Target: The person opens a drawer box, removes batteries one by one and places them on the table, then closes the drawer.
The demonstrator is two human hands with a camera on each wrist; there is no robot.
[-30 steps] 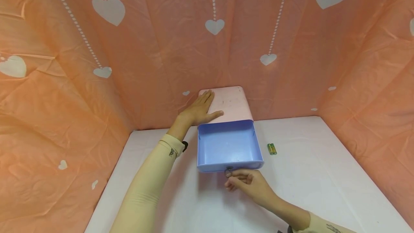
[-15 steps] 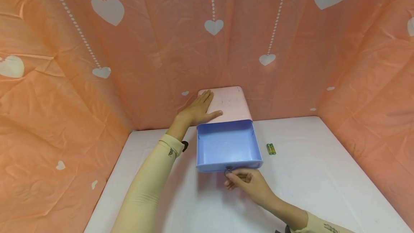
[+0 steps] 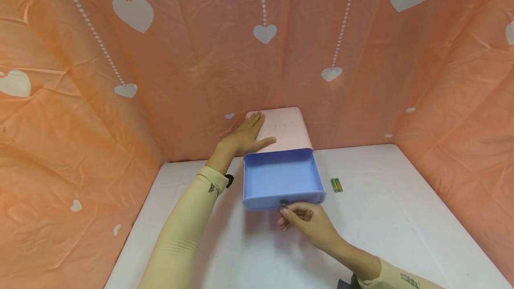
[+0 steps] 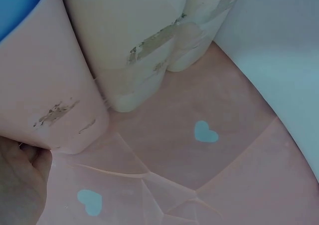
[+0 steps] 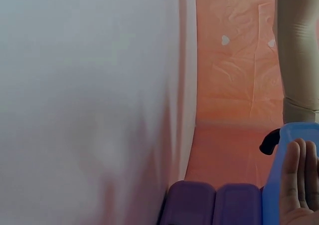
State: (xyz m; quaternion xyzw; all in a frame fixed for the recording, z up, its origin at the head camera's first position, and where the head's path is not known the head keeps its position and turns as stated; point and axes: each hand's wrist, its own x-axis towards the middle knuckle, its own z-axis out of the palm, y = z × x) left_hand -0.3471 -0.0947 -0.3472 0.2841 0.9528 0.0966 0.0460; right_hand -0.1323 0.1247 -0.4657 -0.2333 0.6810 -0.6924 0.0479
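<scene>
A small drawer cabinet with a pale pink top casing (image 3: 283, 128) stands against the back cloth. Its blue drawer (image 3: 281, 177) is pulled out toward me, with nothing visible inside. My left hand (image 3: 246, 136) lies flat on the casing's left side, thumb spread across the top. In the left wrist view, part of that hand (image 4: 22, 185) shows beside the pink casing (image 4: 55, 80). At the drawer front, my right hand (image 3: 311, 224) pinches a small ring pull (image 3: 282, 207) between thumb and index finger. The right wrist view shows its fingers before the blue front.
Two green and gold batteries (image 3: 337, 185) lie side by side on the white table (image 3: 373, 217), right of the drawer. Below the blue drawer are purple drawer fronts (image 5: 189, 202) and whitish casings (image 4: 134, 40). Orange heart-patterned cloth (image 3: 201, 57) encloses the back and sides.
The thumb and index finger have closed on the ring pull. The drawer's front edge has since moved slightly upward in view, the right hand along with it. My left hand stays put.
</scene>
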